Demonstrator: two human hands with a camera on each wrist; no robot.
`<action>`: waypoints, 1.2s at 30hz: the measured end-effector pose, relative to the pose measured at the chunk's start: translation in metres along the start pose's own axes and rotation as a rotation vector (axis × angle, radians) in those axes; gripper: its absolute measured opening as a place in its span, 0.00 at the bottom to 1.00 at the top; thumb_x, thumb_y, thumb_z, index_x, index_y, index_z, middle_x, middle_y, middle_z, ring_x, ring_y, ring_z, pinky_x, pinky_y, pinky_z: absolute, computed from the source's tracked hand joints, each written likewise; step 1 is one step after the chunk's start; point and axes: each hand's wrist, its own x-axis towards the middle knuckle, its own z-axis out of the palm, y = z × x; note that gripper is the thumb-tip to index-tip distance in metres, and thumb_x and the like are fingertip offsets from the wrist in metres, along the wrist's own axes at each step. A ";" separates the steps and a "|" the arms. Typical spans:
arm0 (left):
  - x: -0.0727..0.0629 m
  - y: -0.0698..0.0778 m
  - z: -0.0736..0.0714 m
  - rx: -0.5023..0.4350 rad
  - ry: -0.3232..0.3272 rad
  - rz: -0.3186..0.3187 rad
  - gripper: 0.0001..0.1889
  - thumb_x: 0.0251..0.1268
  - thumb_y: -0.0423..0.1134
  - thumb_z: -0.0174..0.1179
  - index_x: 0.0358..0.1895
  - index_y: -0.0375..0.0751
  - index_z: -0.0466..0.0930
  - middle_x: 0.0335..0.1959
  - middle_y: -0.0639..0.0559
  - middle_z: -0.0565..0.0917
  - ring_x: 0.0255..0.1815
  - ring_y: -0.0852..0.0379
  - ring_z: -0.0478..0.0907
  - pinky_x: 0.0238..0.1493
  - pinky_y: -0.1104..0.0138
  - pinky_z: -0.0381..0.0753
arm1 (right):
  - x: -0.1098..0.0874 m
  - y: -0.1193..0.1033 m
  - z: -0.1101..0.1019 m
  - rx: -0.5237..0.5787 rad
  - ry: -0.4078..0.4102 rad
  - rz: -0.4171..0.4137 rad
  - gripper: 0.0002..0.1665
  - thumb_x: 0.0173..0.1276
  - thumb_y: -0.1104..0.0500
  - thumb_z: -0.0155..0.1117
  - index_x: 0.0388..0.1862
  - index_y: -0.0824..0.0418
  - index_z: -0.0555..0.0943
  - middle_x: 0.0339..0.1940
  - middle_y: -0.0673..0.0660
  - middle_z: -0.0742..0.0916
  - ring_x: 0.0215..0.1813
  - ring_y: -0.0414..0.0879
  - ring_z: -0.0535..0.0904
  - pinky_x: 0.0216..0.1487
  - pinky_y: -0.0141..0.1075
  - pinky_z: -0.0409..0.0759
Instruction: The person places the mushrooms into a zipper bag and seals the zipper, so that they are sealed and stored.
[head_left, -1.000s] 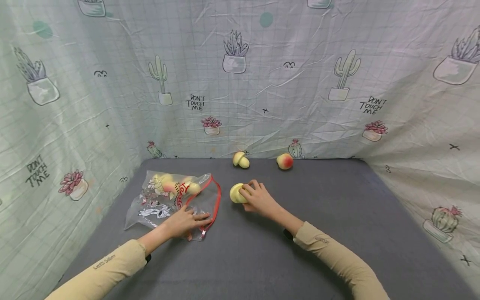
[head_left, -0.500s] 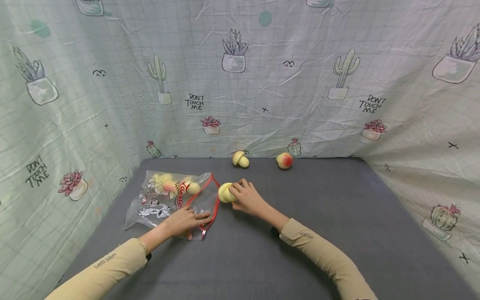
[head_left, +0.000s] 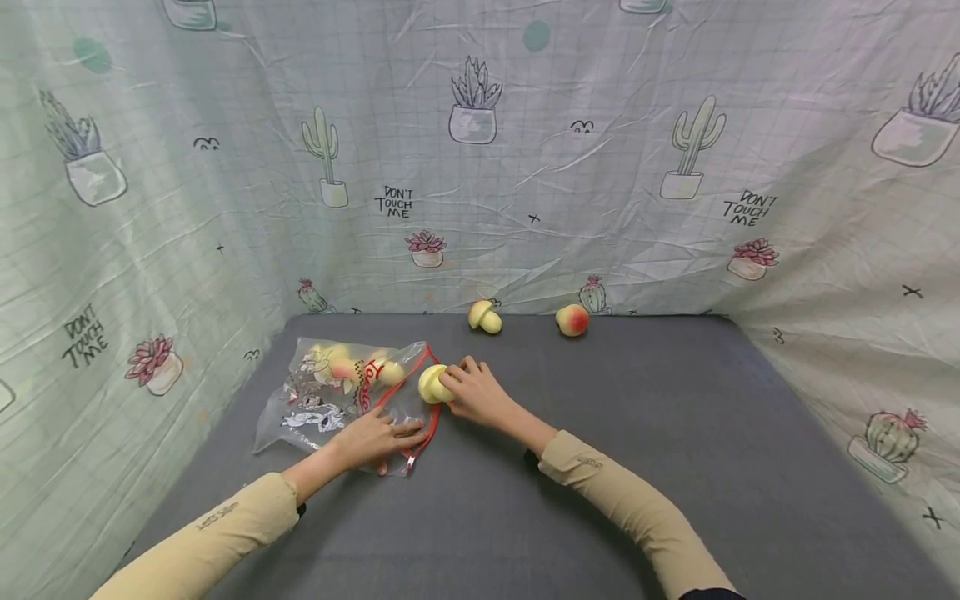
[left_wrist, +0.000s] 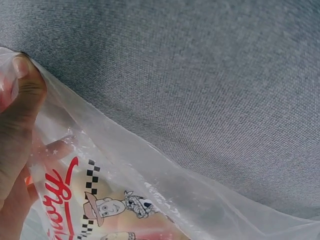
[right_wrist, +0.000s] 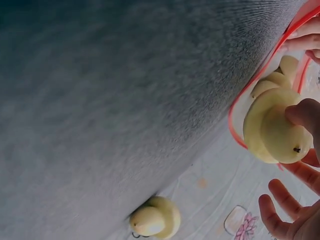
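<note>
A clear plastic zip bag [head_left: 273, 425] with a red-edged mouth and cartoon print lies on the left, its mouth facing right. My left hand [head_left: 371, 442] grips the near side of that mouth; in the left wrist view its thumb [left_wrist: 30, 90] lies at the film's edge. My right hand [head_left: 480, 393] pinches a pale yellow toy mushroom [head_left: 431, 384] between thumb and fingers, right at the bag's mouth. In the right wrist view the mushroom [right_wrist: 280, 125] overlaps the opening, and several pale yellow pieces show inside. Through the film, yellow and pinkish shapes are visible.
Near the back edge of the dark grey table [head_left: 600, 500] lies another toy mushroom [head_left: 485, 317]. A red and yellow toy peach [head_left: 572, 320] sits to its right. A printed cloth [head_left: 480, 192] hangs around the back and sides.
My right hand has carried the mushroom leftward over the table to the bag's red-edged mouth. The left hand keeps its place on the bag.
</note>
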 end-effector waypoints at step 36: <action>0.014 -0.003 -0.001 -0.103 0.183 0.158 0.25 0.09 0.51 0.65 0.28 0.57 0.76 0.26 0.60 0.70 0.30 0.61 0.69 0.41 0.67 0.70 | 0.003 -0.001 0.006 -0.057 -0.144 -0.015 0.21 0.58 0.47 0.60 0.51 0.46 0.74 0.42 0.51 0.81 0.37 0.45 0.71 0.31 0.35 0.71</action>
